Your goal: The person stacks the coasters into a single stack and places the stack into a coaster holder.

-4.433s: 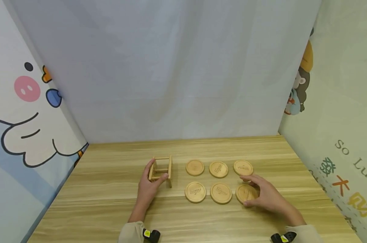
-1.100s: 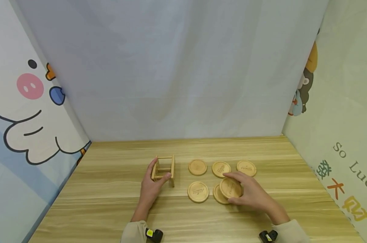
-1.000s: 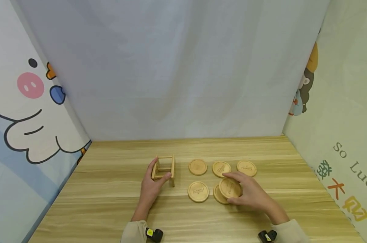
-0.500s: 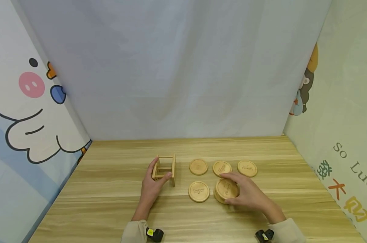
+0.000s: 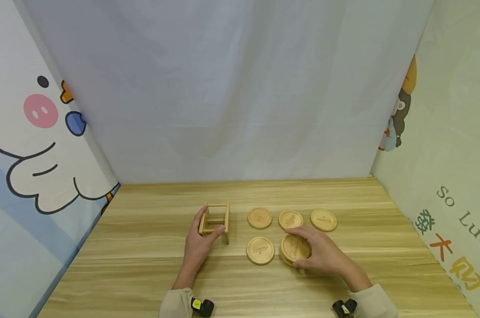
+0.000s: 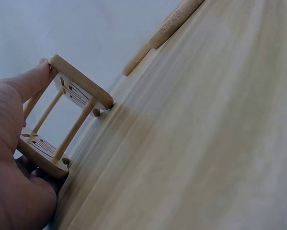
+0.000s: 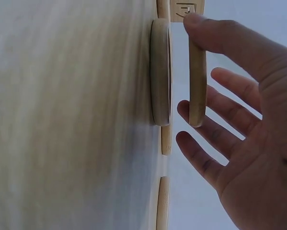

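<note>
Between thumb and fingers, my right hand [image 5: 323,251] pinches a round wooden coaster [image 5: 295,248] by its rim. In the right wrist view this held coaster [image 7: 197,81] hovers over another coaster [image 7: 159,72] lying on the table, with a gap between them. From the head view, the upper one covers most of the lower. My left hand [image 5: 198,247] grips a small wooden coaster rack [image 5: 226,221], thumb on one side panel and fingers on the other. Cut-out slots mark the rack's panels [image 6: 81,81] in the left wrist view, and rods join them.
Left of the held coaster lies a single coaster [image 5: 260,251]. Behind is a row of three: a left coaster [image 5: 259,218], a middle coaster [image 5: 291,219] and a right coaster [image 5: 323,220]. A pale curtain [image 5: 240,110] hangs behind the wooden table [image 5: 144,265].
The right hand has lifted the front-right coaster off the table and carried it left, over the front-middle one. Lately it has shifted slightly further left. The left hand keeps its hold on the rack.
</note>
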{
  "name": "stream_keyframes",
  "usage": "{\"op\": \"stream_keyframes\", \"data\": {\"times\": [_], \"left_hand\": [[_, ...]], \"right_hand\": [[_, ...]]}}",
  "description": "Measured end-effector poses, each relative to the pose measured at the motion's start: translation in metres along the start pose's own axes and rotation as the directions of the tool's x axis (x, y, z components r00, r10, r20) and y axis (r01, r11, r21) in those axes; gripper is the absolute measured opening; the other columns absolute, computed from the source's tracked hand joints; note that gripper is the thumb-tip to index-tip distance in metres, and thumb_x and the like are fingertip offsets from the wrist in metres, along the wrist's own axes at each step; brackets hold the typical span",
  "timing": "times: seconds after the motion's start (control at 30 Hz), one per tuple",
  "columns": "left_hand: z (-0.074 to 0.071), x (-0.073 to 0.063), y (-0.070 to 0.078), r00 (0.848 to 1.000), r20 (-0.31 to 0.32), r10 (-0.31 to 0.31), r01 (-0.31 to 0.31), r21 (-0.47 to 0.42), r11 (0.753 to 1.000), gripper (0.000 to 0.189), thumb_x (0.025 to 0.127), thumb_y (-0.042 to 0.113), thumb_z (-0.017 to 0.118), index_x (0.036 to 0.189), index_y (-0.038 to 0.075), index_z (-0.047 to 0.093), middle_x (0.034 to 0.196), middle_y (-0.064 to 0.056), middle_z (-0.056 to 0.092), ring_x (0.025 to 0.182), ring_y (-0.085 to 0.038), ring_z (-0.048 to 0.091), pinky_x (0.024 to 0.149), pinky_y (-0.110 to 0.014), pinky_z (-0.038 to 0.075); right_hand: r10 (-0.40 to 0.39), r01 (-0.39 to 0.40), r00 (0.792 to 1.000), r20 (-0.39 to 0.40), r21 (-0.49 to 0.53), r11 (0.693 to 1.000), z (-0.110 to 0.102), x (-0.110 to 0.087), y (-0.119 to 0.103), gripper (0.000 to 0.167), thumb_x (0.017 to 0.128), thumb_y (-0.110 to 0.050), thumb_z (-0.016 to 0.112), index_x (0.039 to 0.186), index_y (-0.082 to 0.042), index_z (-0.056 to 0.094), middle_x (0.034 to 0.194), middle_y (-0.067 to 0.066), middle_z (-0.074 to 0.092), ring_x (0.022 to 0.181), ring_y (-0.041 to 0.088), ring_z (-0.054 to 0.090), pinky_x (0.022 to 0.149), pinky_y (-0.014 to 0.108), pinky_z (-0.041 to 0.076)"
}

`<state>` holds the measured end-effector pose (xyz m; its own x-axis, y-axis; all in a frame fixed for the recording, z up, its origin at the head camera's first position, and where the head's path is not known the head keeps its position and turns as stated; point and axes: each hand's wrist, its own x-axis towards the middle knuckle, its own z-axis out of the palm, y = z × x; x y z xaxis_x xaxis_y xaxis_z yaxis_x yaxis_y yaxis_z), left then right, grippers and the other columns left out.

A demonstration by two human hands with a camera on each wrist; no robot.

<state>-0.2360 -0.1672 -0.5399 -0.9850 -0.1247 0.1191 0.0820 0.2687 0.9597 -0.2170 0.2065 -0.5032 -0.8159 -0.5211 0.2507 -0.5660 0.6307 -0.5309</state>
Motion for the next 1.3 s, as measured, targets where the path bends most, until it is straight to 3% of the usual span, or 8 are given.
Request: {"op": "stream_keyframes", "data": {"times": [0.47,0.83,1.07,1.3], "left_hand": [[0.0009,0.0020,-0.0005,1.000,-0.006,0.011,-0.011,-0.004,1.000,0.088,0.099,0.028,0.087,0.173,0.023,0.040,0.179,-0.018,0.034,0.162,-0.048,0.034,0.126,-0.070,0.033],[0.0017,-0.0003,-0.0020,0.998,-0.036,0.044,-0.043,0.028,0.999,0.093,0.095,0.042,0.090,0.172,0.026,0.042,0.176,-0.022,0.037,0.157,-0.057,0.036,0.120,-0.078,0.035],[-0.0001,-0.0001,-0.0001,1.000,-0.006,-0.009,0.009,0.011,1.000,0.089,0.099,0.035,0.087,0.174,0.027,0.039,0.180,-0.018,0.032,0.162,-0.051,0.031,0.125,-0.075,0.030],[-0.0001,-0.0003,0.0010,1.000,-0.003,-0.015,0.015,0.014,1.000,0.089,0.099,0.032,0.087,0.174,0.027,0.039,0.179,-0.019,0.032,0.163,-0.050,0.031,0.126,-0.073,0.031]], "right_hand": [[0.019,-0.017,0.998,0.065,-0.028,0.999,0.0002,0.0048,0.0009,0.082,0.079,-0.019,0.102,0.151,-0.005,0.067,0.149,0.015,0.069,0.135,0.040,0.066,0.112,0.061,0.053],[0.000,0.002,0.996,0.090,-0.027,1.000,0.0013,0.0056,0.0026,0.081,0.079,-0.019,0.102,0.151,-0.003,0.067,0.149,0.016,0.069,0.136,0.041,0.066,0.112,0.062,0.053],[0.020,-0.018,0.994,0.104,-0.015,1.000,0.0001,0.0047,0.0020,0.082,0.080,-0.020,0.102,0.152,-0.004,0.066,0.150,0.016,0.069,0.138,0.042,0.064,0.114,0.063,0.051],[0.032,-0.031,0.993,0.111,-0.008,0.999,0.0001,0.0038,0.0016,0.084,0.080,-0.022,0.102,0.154,-0.004,0.064,0.152,0.016,0.067,0.139,0.043,0.063,0.114,0.063,0.050]]}}
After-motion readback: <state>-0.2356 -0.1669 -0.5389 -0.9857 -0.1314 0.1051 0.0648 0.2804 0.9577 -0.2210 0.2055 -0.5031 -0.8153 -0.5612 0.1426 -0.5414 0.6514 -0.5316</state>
